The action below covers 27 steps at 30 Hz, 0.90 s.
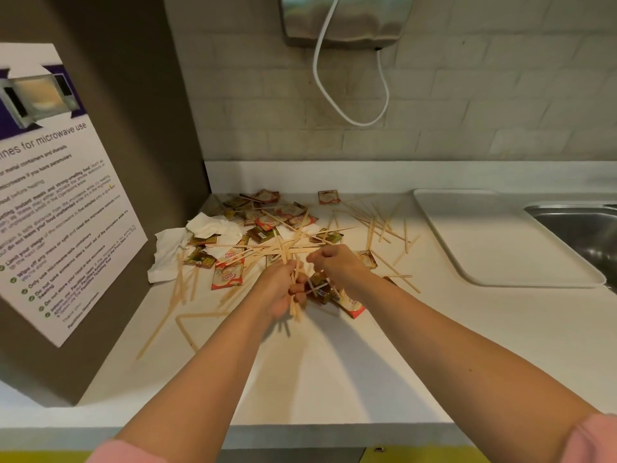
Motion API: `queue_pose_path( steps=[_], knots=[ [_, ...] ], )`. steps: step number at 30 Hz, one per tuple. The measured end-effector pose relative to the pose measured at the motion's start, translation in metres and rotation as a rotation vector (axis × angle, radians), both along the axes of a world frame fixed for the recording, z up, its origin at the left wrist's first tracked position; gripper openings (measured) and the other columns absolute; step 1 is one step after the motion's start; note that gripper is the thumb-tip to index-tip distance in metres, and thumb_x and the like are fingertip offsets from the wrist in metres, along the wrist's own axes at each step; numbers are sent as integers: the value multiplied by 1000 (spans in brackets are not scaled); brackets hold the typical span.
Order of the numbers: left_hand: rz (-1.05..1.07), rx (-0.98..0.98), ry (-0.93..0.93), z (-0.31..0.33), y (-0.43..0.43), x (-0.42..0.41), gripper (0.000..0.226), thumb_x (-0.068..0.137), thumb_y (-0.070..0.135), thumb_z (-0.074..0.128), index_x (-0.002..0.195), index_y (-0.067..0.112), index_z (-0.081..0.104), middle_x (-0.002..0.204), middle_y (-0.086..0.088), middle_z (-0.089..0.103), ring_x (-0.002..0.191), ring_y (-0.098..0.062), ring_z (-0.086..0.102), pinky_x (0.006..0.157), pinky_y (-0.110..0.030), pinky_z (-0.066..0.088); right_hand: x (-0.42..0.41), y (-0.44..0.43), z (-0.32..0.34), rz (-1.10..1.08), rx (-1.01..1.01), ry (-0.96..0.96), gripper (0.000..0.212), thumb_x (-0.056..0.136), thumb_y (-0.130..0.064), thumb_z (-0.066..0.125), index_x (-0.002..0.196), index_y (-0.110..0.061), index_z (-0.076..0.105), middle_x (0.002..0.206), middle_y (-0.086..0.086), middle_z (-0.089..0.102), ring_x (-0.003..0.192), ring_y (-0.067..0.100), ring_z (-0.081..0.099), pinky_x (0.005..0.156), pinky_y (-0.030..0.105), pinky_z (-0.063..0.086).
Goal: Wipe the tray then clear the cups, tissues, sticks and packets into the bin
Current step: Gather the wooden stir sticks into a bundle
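White desk (334,362) runs from a brown cabinet (150,95) on the left to a sink (587,228) on the right, with a tiled wall (467,111) behind. Sticks (287,250), packets (227,279) and tissues (203,228) lie heaped against the cabinet and far edge, a few sticks straying nearer. The tray (500,235) lies flat at right, just beside the sink. The left hand (282,289) has its fingers curled round a bundle of sticks. The right hand (340,267) hovers close by over a clump of packets, its fingers curled; I cannot tell whether they grip. Bare desk stretches to the near edge.
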<state>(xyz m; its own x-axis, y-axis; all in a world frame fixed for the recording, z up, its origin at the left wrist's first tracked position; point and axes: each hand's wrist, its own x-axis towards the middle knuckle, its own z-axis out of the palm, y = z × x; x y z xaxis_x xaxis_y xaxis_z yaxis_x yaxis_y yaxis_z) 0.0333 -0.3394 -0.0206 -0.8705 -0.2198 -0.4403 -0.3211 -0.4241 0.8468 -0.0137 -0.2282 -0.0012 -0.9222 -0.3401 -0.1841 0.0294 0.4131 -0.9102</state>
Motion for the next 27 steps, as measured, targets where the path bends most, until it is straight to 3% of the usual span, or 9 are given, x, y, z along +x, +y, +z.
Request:
queue_pose_path(
  steps=[4,7,11,13,18,22,24,27],
  knots=[
    [-23,-80,-12,-3,-21,-8,30,103,19,27,85,8,49,53,2,31,32,-5,22,34,-15,18,-30,7,-10,-95,235,124,25,95,-14,48,105,3,64,79,7,58,61,13,47,55,24,42],
    [-26,-41,-24,-4,-31,-11,36,103,21,27,78,8,50,41,6,30,29,-3,21,33,-12,15,-41,10,-21,-76,455,191,23,90,-14,55,102,2,67,98,14,69,78,19,59,70,29,52],
    [-28,-17,-35,-5,-41,-16,34,103,21,29,79,9,50,40,6,32,28,-3,22,32,-11,16,-40,0,-32,49,631,241,28,90,-27,60,99,-2,64,96,11,66,78,18,57,60,23,46],
    [-28,-8,-32,-7,-45,-18,32,103,21,30,81,9,50,40,6,32,28,-3,22,32,-11,16,-40,-5,-38,66,697,260,24,92,-23,56,102,-3,62,98,11,63,79,19,56,63,26,48],
    [-40,-19,-26,-12,-55,-24,30,103,22,30,85,8,50,43,5,32,29,-3,23,31,-13,17,-40,-14,-38,75,729,256,21,97,-17,46,111,-3,54,105,10,60,83,19,54,68,28,48],
    [-46,-17,-24,-15,-58,-28,30,103,21,30,84,9,50,41,6,32,28,-4,23,32,-11,17,-38,-21,-26,77,603,260,32,92,1,43,123,-3,43,112,15,56,97,25,54,75,30,47],
    [-49,-32,-26,-16,-58,-30,29,103,20,31,84,9,50,43,6,32,28,-4,23,32,-11,17,-33,-27,-23,94,561,237,34,93,-2,44,126,-2,40,119,16,54,106,28,54,74,31,47],
    [-62,-46,-28,-17,-60,-30,29,103,21,31,85,9,50,41,6,33,29,-4,23,32,-12,17,-28,-37,-29,122,596,212,29,96,-18,46,120,-1,45,117,15,56,96,26,56,68,29,43]
  ],
)
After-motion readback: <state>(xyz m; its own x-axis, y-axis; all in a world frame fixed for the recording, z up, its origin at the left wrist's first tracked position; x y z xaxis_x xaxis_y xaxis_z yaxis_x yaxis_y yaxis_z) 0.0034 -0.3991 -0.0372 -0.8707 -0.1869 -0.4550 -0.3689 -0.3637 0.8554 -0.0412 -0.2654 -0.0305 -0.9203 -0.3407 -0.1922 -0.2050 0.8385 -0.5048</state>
